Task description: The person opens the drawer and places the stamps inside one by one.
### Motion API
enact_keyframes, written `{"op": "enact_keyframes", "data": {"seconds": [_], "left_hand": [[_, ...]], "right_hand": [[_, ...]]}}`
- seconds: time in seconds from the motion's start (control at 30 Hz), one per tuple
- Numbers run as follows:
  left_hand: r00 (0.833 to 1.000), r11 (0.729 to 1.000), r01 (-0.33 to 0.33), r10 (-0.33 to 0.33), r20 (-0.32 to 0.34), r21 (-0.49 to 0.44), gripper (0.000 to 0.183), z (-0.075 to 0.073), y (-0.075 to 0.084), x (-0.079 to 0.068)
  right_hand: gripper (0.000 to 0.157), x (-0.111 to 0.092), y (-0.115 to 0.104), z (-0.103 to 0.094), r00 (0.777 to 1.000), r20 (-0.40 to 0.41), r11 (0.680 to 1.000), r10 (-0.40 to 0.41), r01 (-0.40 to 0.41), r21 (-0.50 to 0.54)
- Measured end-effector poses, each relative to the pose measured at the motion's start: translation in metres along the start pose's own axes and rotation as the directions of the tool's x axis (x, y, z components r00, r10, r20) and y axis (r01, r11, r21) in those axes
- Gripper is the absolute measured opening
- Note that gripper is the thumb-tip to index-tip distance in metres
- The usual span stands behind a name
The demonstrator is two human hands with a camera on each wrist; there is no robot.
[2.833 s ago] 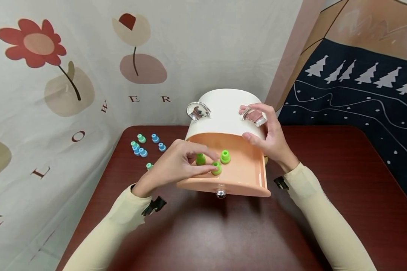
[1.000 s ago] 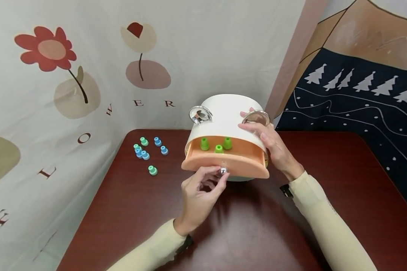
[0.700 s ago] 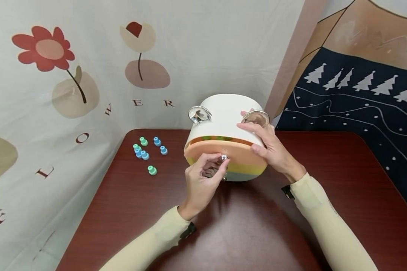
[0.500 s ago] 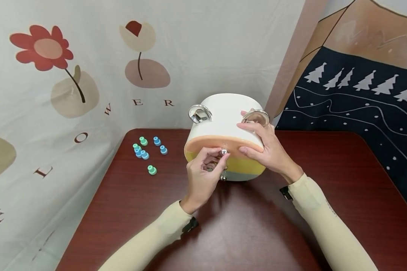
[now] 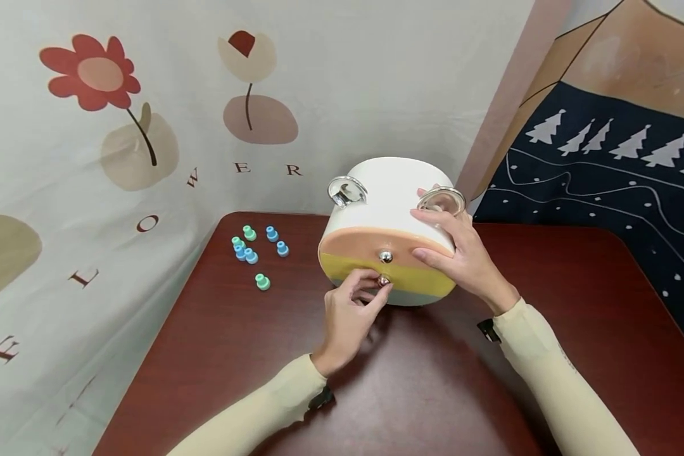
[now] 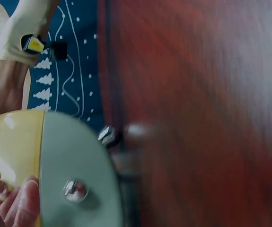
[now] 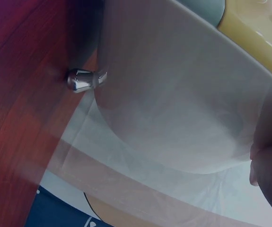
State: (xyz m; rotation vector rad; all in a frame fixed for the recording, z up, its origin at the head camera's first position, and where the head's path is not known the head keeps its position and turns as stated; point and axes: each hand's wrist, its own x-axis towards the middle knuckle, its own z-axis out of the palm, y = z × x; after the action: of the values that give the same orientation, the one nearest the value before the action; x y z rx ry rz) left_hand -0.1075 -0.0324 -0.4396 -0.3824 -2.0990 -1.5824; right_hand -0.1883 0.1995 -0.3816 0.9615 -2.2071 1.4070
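1. Red wood-grain table [image 5: 433, 399], printed curtain [image 5: 387, 76] behind.
2. Just right of centre, an oval 3-drawer cabinet [image 5: 396, 180]: the left hand [image 5: 344, 320] pinches the yellow drawer [image 5: 424, 280]'s knob [image 5: 384, 279]; the right hand [image 5: 472, 253] clasps the upper right.
3. If that clasp slackened, pulling could drag everything forward.
4. Fronts face frame bottom; the oval's long axis runs left-right.

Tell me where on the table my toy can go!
The table is bare right of the right sleeve, and between it and the left sleeve, in front of the drawer box. Back left is crowded with pegs.
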Motion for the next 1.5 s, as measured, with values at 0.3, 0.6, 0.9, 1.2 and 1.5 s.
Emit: {"op": "enact_keyframes", "data": {"seconds": [0.3,0.6,0.9,1.2,1.5], "left_hand": [[0.995,0.993,-0.022,0.010,-0.104,-0.118,0.014,0.022,-0.007,-0.006],[0.988,0.991,-0.062,0.044,-0.145,-0.123,0.015,0.022,-0.007,-0.010],[0.978,0.982,-0.181,0.174,-0.112,-0.060,0.019,0.007,0.001,-0.024],[0.947,0.947,-0.320,0.318,-0.049,-0.016,0.023,-0.009,0.011,-0.049],[0.936,0.936,-0.352,0.351,-0.031,-0.022,0.020,-0.020,0.022,-0.072]], "right_hand": [[0.061,-0.004,0.005,0.000,0.999,-0.034,1.000,-0.015,0.015,0.009],[0.060,0.003,0.006,0.000,1.000,-0.018,1.000,-0.025,0.025,0.004],[0.061,0.007,0.003,-0.002,1.000,0.019,1.000,-0.005,0.005,-0.003],[0.067,0.006,0.004,-0.004,1.000,0.011,1.000,-0.010,0.010,0.020],[0.065,0.004,0.003,-0.001,1.000,0.015,0.999,0.004,-0.004,0.032]]}}
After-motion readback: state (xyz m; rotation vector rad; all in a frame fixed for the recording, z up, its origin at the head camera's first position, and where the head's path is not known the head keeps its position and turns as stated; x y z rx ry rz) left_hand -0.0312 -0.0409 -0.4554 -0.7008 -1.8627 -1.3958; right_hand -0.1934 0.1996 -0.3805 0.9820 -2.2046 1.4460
